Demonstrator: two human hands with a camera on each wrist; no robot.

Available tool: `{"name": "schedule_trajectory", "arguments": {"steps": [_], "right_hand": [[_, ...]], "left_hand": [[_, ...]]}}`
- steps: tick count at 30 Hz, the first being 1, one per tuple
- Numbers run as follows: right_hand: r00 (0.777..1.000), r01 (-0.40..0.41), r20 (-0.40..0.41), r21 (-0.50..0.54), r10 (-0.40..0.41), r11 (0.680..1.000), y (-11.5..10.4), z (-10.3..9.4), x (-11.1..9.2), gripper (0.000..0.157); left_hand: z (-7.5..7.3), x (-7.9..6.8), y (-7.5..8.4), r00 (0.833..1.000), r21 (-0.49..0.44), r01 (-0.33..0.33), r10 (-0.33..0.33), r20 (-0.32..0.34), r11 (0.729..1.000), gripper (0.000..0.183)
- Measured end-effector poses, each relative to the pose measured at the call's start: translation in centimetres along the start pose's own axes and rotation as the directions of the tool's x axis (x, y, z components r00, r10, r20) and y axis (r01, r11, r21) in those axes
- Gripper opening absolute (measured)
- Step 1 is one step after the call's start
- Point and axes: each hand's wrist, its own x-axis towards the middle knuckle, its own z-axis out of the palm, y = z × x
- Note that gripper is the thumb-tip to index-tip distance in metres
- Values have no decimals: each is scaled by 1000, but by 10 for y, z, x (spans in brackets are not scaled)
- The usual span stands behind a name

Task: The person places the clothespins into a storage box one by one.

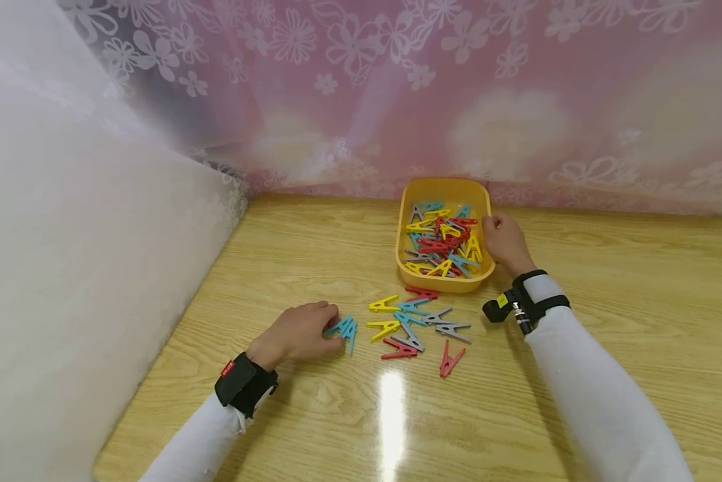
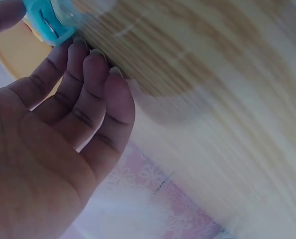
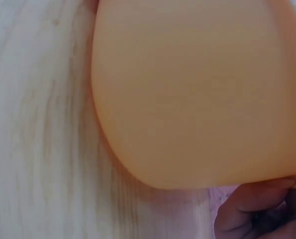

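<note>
Your left hand (image 1: 297, 333) pinches a light-blue clothespin (image 1: 348, 330) set apart, your right hand (image 1: 506, 245) grips the yellow basket (image 1: 445, 284), and mixed-color clothespins (image 1: 385, 329) on the bench (image 1: 312, 248) apparently await handling.

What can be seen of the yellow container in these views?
The yellow container is an open-topped, rounded rectangular box with smooth walls, apparently plastic. It sits on the wood-grained table, opening up, its far end near the pink floral curtain. Clips in red, yellow, blue and grey lie heaped inside. The right hand holds its right side.
</note>
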Motion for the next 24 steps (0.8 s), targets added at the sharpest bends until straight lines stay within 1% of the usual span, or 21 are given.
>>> {"name": "schedule_trajectory", "arguments": {"steps": [3, 6, 10, 13, 15, 20, 21, 24], "right_hand": [[1000, -5, -13, 1, 5, 1000, 3, -4, 2, 49], [1000, -15, -15, 24, 15, 1000, 6, -7, 4, 52], [1000, -25, -9, 46, 26, 999, 6, -9, 5, 55], [1000, -28, -7, 55, 28, 998, 4, -9, 4, 57], [1000, -30, -5, 65, 30, 997, 4, -9, 4, 57], [999, -42, 10, 69, 42, 997, 5, -9, 3, 59], [999, -44, 11, 66, 43, 997, 5, -9, 3, 60], [999, -48, 15, 54, 48, 997, 8, -8, 3, 62]], "left_hand": [[1, -1, 1, 1000, 33, 7, -6, -19, 999, 23], [2, -4, 1, 999, 58, 2, 0, -34, 998, 24], [2, -7, -2, 999, 63, -9, 12, -43, 998, 27], [0, -11, -4, 999, 29, -20, 21, -32, 999, 27], [0, -14, -6, 999, -11, -25, 25, -22, 1000, 27], [1, -17, -12, 999, -99, -29, 27, -17, 995, 20], [1, -17, -12, 999, -110, -33, 31, -19, 993, 18], [2, -17, -11, 999, -105, -43, 41, -27, 994, 15]]}}
